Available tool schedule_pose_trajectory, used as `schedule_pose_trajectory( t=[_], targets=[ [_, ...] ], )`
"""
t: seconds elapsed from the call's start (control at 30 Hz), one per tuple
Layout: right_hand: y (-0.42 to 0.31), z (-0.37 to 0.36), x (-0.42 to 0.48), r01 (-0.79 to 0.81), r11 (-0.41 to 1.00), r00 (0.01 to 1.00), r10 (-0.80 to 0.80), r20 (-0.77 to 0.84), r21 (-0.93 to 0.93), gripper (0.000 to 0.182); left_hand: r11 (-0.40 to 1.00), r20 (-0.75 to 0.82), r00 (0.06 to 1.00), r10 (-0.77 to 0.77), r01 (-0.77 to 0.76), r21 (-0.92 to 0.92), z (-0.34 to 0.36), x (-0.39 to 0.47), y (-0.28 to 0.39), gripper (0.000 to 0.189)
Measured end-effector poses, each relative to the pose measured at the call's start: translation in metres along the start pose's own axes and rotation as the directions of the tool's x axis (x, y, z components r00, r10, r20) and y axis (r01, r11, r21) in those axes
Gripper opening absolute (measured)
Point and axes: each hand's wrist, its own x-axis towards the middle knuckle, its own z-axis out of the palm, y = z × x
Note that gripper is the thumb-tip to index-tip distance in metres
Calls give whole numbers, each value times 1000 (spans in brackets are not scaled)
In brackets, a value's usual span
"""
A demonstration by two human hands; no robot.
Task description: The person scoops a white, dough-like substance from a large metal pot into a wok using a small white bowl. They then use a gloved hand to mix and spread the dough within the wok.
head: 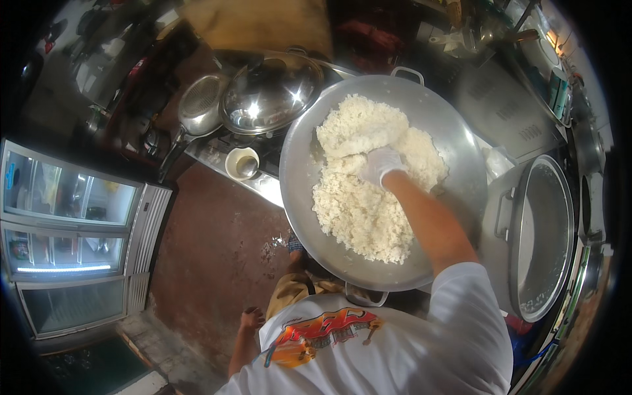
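Observation:
A wide metal pan [459, 148] with loop handles holds a big heap of cooked white rice [365, 217]. My right hand [385, 165], in a thin whitish glove, is pushed into the middle of the heap; its fingers are hidden by the rice, so their hold cannot be made out. Low beside my body hangs my left hand [253, 317], bare, away from the pan and touching nothing that shows; its fingers are partly curled.
Left of the pan are a domed metal lid [271, 94], a long-handled frying pan [200, 106] and a white cup [242, 164] with a spoon-like utensil. A large metal pot [498, 247] stands close on the right. A glass-door refrigerator [74, 227] is at far left.

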Motion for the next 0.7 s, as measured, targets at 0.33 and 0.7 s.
schedule_pose_trajectory(
  t=[0.33,0.7],
  targets=[
    [3,-8,-38,195,920,933,-67,-354,339,28,919,219,950,223,-280,278,-29,74,40,33],
    [114,-35,-34,-115,859,953,236,-187,499,40,978,131,981,142,-160,133,-66,101,148,35]
  ],
)
